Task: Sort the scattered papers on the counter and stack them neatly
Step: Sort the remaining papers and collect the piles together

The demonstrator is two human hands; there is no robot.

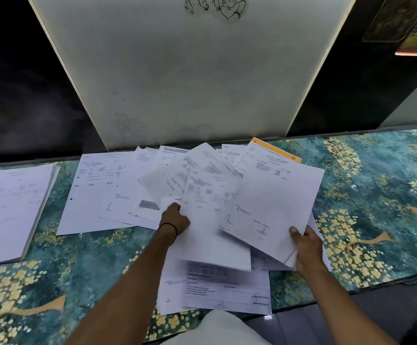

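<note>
Fingers (176,207) of the left hand (175,220) are curled and clenched on the left edge of a blurred sheet (210,220) at centre frame; its print cannot be read. Right hand (307,247), lower right of centre, grasps a bundle (274,202) of sheets by its near corner. The thumb (294,231) is pressed on top and the remaining fingers are hidden beneath. Bundle is tilted and raised off the counter (376,195), judged so that the next sheet can be laid against it without disturbing the rest.

Scattered papers (118,185) lie fanned and overlapping across the middle of the frame, against the foot of the white panel (190,83); more lie between the forearms at lower centre. One orange-edged sheet (278,151) shows at the back, right of centre. Neat stack (11,207) sits at the left edge of the frame, apart from the loose spread, with its edges roughly squared. It is judged the destination pile, kept separate so sorted and unsorted sheets do not mix.

Assessment: gathering is in hand; most sheets are not yet collected. Risk: the single-edge grip may crease or drop the sheet.
</note>
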